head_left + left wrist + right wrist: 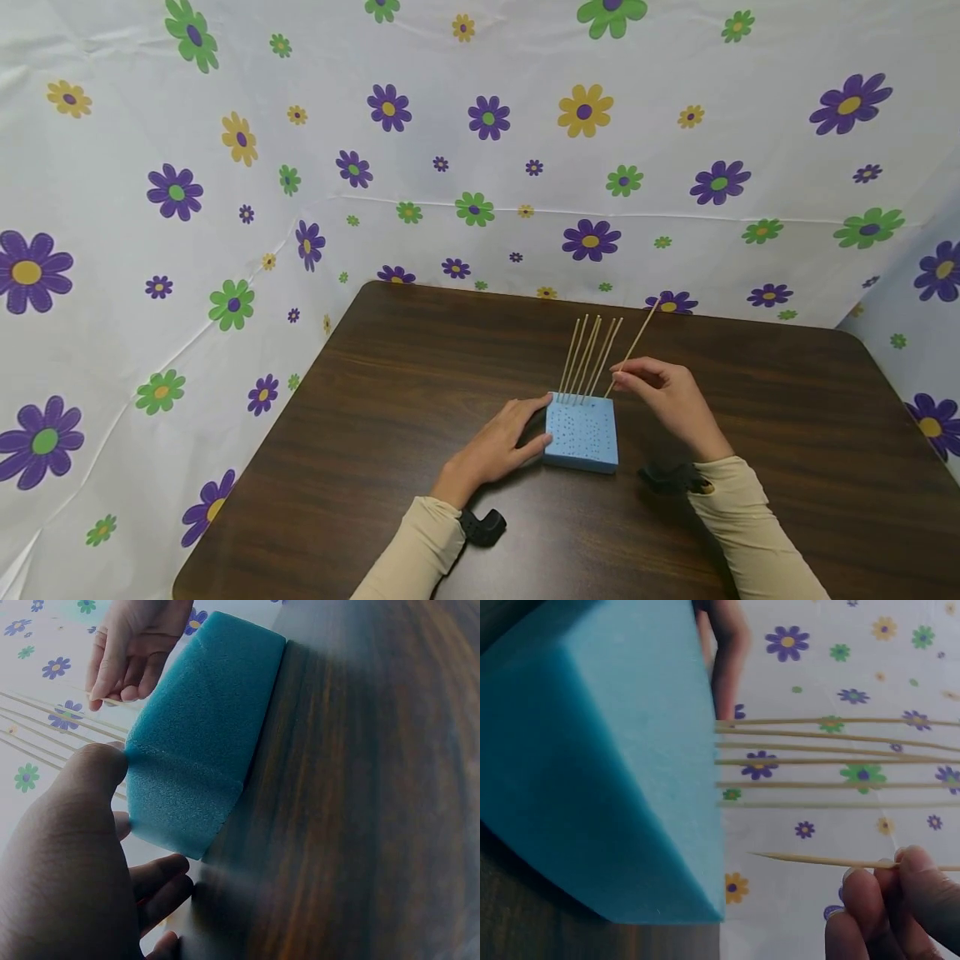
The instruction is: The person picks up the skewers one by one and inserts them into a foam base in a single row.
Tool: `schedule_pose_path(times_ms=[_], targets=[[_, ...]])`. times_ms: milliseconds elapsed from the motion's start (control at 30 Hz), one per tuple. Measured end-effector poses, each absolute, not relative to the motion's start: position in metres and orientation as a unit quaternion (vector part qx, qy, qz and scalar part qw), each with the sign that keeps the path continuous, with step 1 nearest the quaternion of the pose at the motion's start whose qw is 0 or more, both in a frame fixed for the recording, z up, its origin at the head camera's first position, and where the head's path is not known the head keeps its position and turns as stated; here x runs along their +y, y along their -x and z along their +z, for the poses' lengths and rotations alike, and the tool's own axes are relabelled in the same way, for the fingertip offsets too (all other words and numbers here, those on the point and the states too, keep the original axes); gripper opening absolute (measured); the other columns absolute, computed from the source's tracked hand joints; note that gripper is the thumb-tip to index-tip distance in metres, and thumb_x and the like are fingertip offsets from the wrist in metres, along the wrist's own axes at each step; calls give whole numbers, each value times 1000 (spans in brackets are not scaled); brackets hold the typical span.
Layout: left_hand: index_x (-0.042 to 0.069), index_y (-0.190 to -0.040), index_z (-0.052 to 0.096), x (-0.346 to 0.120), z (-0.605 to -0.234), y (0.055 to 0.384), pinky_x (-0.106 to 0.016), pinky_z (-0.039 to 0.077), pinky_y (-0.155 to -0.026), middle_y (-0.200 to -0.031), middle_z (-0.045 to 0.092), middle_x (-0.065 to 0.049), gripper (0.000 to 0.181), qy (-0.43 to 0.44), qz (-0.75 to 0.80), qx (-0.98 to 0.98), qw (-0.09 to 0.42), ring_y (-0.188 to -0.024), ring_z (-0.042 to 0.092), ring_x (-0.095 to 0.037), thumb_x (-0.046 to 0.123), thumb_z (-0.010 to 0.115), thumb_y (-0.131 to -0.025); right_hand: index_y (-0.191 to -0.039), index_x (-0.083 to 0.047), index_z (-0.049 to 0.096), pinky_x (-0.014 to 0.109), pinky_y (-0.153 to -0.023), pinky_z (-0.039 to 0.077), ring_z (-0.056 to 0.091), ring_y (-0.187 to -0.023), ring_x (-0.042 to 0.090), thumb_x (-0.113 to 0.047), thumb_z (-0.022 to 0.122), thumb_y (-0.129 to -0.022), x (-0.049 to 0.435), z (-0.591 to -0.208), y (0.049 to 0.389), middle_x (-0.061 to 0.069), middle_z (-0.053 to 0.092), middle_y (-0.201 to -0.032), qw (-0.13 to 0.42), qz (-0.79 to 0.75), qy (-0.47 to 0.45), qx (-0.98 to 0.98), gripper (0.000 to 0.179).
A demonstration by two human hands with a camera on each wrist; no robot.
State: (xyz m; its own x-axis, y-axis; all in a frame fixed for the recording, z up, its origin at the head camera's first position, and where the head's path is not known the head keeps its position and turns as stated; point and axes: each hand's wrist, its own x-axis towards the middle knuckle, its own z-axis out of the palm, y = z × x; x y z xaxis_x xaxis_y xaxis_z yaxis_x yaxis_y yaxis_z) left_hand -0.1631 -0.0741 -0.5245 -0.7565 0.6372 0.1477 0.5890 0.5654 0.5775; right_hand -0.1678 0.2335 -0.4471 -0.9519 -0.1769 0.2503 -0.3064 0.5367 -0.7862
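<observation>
A light blue foam block lies on the brown table, its top dotted with small holes. Several thin wooden skewers stand in a row along its back edge. My left hand rests against the block's left side, thumb toward the front and fingers toward the back corner. Between thumb and fingertips, my right hand pinches another wooden skewer, slanted up to the right. In the right wrist view, this skewer's pointed tip hangs just off the block's top face, beside the standing row.
The dark wood-grain table has rounded corners. Behind and beside it hangs a white cloth printed with purple, green and yellow flowers. Black wrist straps show at both sleeves.
</observation>
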Motion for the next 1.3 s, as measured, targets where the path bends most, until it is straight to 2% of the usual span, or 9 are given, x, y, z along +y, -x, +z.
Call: schedule_pose_path(times_ms=[133,433,767,1033,1300], targets=[[25,-166,27,-74,-525,164,-44,40,-121,-166,39,2,65,-349,312,883,37,-150,40,-16,48,48,-109,-115,-9,78,13,-82,53,73,-91,1,-22,67,-103,227,-448,166,5,80,-103,82,436,-138,-885,21],[27,-166,27,-74,-525,164,-43,40,-122,-166,40,3,65,-347,313,883,38,-150,40,-16,49,48,-109,-112,-11,80,15,-82,54,68,-92,0,-21,71,-101,219,-450,165,3,80,-105,91,407,-144,-897,18],[30,-166,25,-73,-522,165,-43,41,-121,-165,40,3,65,-348,310,884,36,-149,41,-16,50,47,-109,-107,-11,81,20,-80,56,69,-90,7,-16,73,-98,215,-455,167,3,80,-102,94,388,-156,-903,13],[29,-166,25,-74,-521,164,-43,40,-122,-166,40,3,65,-351,313,882,40,-151,40,-16,50,48,-109,-106,-12,81,31,-82,58,71,-93,17,-13,74,-97,212,-457,167,3,80,-102,79,356,-150,-919,11],[28,-166,25,-73,-523,163,-43,40,-121,-167,38,5,65,-344,318,882,46,-151,39,-15,51,46,-109,-106,-12,81,29,-79,59,72,-90,15,-13,73,-98,214,-459,168,2,80,-102,79,356,-161,-917,11]])
